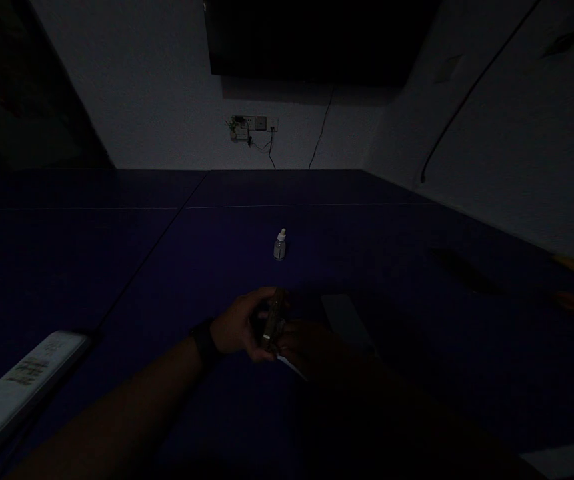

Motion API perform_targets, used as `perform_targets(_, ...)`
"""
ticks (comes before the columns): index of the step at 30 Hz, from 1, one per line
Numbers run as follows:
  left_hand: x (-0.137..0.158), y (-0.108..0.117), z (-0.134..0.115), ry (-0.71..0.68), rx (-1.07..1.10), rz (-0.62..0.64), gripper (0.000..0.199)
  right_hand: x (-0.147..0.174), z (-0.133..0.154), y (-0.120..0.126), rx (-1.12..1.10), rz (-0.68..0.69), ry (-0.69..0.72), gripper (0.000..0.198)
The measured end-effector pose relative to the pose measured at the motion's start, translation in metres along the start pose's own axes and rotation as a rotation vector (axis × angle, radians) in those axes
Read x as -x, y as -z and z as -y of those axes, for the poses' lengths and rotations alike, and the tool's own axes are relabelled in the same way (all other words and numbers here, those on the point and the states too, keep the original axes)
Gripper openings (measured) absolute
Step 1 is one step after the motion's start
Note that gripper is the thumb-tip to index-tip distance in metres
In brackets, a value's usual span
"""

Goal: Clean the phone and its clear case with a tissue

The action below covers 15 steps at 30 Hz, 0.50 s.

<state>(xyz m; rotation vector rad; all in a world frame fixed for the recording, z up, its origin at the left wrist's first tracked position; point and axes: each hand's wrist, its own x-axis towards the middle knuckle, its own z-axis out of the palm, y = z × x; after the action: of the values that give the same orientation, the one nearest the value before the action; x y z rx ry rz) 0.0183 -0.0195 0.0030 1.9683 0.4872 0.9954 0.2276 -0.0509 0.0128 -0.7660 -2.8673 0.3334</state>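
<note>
Your left hand [245, 327] clamps the slab-like device [273, 321] by its edges, likely freeing 1 face for your right hand [307, 341], grip too dark to tell.

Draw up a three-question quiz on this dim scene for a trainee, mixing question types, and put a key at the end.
1. Multiple choice: Compared with the left hand and the right hand, where is the small bottle?
A) Nearer the camera
B) Farther from the camera
C) Held between them

2. True or false: The left hand's thumb and fingers curl around a slim object.

3. Fill in: A dark band circles the ____ wrist.

Key: 1. B; 2. True; 3. left
</note>
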Motion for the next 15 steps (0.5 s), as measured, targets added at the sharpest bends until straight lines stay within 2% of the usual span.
perform_targets(4, 0.0, -0.001, -0.001, 0.001, 0.0, -0.001, 0.093, -0.003, -0.011, -0.013, 0.156, 0.085, 0.041, 0.017)
perform_targets(10, -0.001, -0.001, -0.002, -0.019, -0.007, 0.001, 0.091, -0.006, -0.02, -0.027, 0.226, 0.054, 0.116, 0.02)
perform_targets(15, -0.001, -0.003, -0.001, 0.011, 0.042, -0.013, 0.091, 0.001, -0.025, -0.019, 0.241, -0.035, -0.008, 0.023)
